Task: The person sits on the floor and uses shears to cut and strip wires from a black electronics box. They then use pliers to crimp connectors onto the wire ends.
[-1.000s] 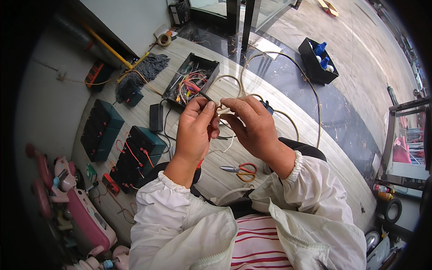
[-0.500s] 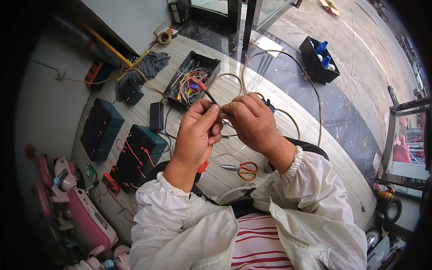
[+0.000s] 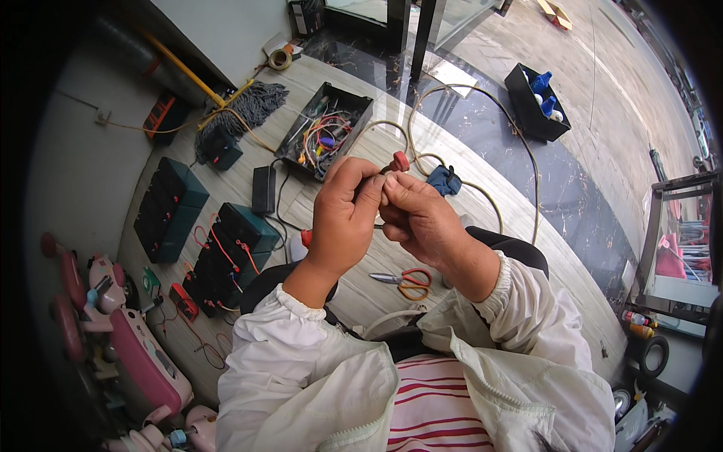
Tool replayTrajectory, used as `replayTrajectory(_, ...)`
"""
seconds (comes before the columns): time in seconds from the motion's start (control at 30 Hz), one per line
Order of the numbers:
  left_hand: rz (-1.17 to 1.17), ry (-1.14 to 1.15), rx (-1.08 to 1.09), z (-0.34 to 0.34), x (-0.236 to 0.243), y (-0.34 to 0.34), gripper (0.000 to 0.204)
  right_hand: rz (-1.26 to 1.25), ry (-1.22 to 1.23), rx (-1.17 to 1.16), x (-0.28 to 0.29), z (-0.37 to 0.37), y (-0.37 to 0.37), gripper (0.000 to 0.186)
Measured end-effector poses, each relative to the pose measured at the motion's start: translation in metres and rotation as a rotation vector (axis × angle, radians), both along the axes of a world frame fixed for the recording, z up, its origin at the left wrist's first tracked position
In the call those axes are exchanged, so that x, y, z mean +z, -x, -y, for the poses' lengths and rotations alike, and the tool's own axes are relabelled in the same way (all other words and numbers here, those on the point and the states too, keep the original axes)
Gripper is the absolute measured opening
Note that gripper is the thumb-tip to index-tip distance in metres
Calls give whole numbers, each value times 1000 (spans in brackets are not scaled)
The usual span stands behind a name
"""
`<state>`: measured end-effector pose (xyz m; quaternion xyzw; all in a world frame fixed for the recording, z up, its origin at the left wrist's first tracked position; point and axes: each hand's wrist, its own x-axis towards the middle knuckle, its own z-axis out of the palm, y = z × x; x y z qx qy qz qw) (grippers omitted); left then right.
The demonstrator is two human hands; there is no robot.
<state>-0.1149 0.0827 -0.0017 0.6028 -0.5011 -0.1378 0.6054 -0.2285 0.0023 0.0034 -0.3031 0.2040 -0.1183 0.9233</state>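
Note:
My left hand (image 3: 343,215) and my right hand (image 3: 418,218) meet in front of me, fingertips pressed together. Between them they pinch a thin wire end with a small red piece (image 3: 401,161) sticking up above the fingers. A pale yellowish cable (image 3: 482,192) loops away from the hands across the floor. Below the hands on the floor lie orange-handled scissors (image 3: 407,280). How the wire sits inside the fingers is hidden.
An open black box of coloured wires (image 3: 325,129) lies ahead. Dark green batteries (image 3: 230,245) (image 3: 169,207) with red leads sit to the left, next to a mop (image 3: 245,105). A black crate with blue items (image 3: 536,94) is far right. Pink toy vehicles (image 3: 139,361) stand at lower left.
Both hands have come lower and closer to me, still joined on the wire. The red piece now shows above the fingertips.

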Motion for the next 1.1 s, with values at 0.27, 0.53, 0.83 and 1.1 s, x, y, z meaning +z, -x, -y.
replayTrajectory(0.27,-1014,-171,-201,-2,23,-3,4,44,372,133,8,31,12,23)
replayTrajectory(0.53,-1112,-248,-228,-6,24,-2,3,-30,1811,-281,9,22,13,22)
replayTrajectory(0.83,-723,-321,-206,-11,29,-4,5,-96,1896,-228,9,15,12,14)
replayTrajectory(1.1,-562,-218,-177,-8,15,0,8,-67,446,-159,10,-2,6,26)
